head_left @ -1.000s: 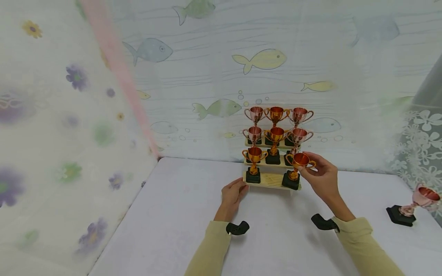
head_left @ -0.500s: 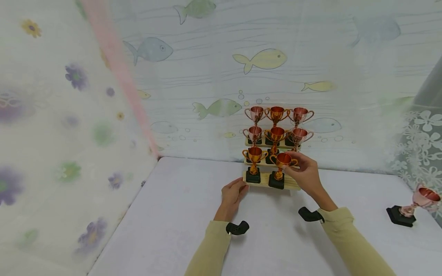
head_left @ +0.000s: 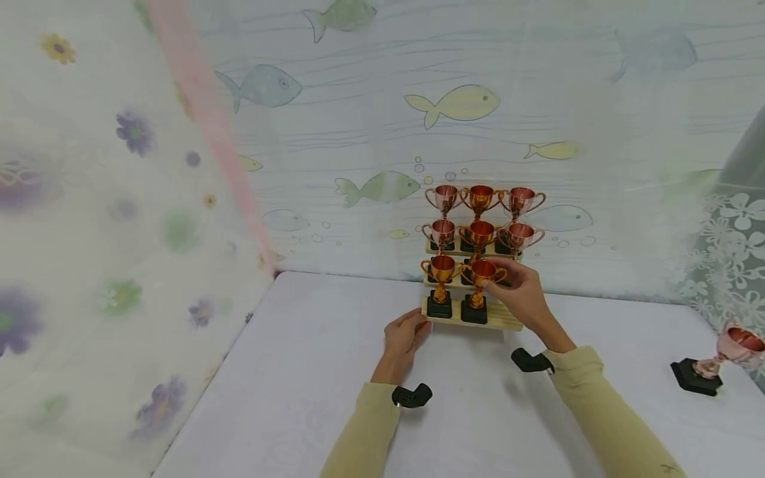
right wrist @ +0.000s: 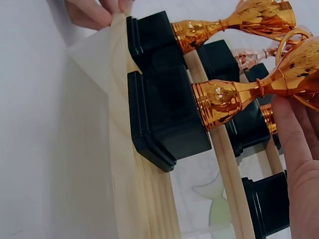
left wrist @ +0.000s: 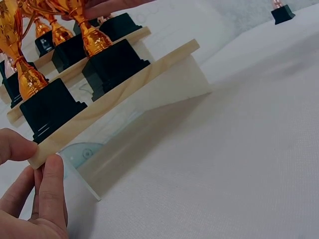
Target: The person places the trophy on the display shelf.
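Note:
A small tiered wooden rack (head_left: pixel 508 321) stands against the back wall, bearing rows of trophy cups. My left hand (head_left: pixel 403 342) pinches the left end of its front board, thumb above and fingers below, as the left wrist view shows. With its fingers at the cup, my right hand (head_left: pixel 526 297) holds a gold trophy (head_left: pixel 483 271). That trophy's black base (right wrist: pixel 169 114) sits on the middle of the front board. Just left of it, another gold trophy (head_left: pixel 442 269) stands upright on the same board. The board's right end is bare.
Behind, gold and pink trophies fill the two higher boards, such as a pink trophy (head_left: pixel 520 236) in the middle row. Apart at the table's right lies a tilted pink trophy (head_left: pixel 738 342). A fish-patterned cloth (head_left: pixel 335 146) hangs behind the white table (head_left: pixel 311 372).
My right hand has carried the gold trophy leftward along the front board, from its right end to the middle, beside the other gold trophy. The left hand has stayed in place.

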{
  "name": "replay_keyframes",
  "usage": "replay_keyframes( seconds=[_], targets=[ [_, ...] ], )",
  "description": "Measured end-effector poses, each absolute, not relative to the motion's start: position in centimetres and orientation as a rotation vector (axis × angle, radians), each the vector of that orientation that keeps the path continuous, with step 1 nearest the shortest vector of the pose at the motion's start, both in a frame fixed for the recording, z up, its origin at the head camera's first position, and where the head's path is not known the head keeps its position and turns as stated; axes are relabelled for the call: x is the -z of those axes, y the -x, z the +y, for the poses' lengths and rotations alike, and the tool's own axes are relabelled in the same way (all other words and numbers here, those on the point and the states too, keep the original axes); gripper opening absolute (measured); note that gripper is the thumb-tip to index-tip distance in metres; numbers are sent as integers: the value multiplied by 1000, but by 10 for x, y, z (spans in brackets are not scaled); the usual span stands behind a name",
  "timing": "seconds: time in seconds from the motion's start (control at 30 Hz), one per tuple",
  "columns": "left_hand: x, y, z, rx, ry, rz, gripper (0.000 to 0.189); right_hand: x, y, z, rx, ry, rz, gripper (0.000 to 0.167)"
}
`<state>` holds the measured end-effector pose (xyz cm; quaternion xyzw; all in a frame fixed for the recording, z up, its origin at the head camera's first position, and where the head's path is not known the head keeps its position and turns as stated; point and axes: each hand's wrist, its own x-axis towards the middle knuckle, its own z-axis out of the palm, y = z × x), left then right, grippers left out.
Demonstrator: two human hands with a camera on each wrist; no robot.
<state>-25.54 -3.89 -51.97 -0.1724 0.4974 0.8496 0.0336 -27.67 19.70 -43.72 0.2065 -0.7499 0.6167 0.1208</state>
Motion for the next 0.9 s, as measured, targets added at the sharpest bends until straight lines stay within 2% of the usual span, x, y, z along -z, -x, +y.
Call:
replay_keyframes(
  seconds=[0.9],
  targets=[
    [519,256,-40,-2613,535,1515,37,441,278,188,-1829,-607,-2107,43]
  ],
)
